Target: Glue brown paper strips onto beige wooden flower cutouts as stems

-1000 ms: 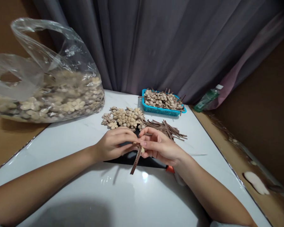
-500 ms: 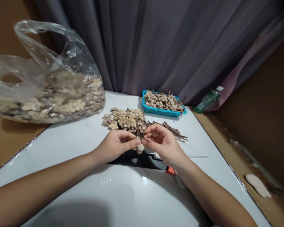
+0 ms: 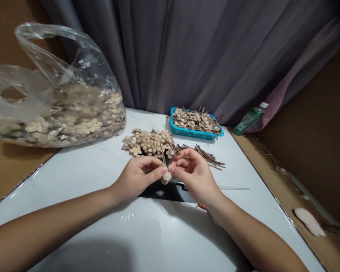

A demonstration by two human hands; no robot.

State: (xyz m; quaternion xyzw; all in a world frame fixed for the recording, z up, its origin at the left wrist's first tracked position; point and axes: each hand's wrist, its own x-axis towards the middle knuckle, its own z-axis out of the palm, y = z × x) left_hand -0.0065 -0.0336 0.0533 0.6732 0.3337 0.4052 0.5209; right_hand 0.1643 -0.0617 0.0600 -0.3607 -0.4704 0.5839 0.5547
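The left hand (image 3: 144, 174) and right hand (image 3: 195, 173) pinch a small flower piece (image 3: 166, 177) between them, over a black mat (image 3: 164, 192) on the white bench (image 3: 107, 234). Behind lie a flower pile (image 3: 150, 141) and brown strips (image 3: 205, 155); farther back sits a blue basket (image 3: 192, 133).

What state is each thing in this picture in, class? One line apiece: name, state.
Left hand: pinching a small pale flower-shaped piece
Right hand: pinching at the same piece
Clear plastic bag: part full, handles loose
Bright blue plastic basket: heaped full
Beige flower-shaped pieces: piled loosely
Thin brown strips: loose, overlapping
Green plastic bottle: capped
Dark grey cloth curtain: hanging in folds
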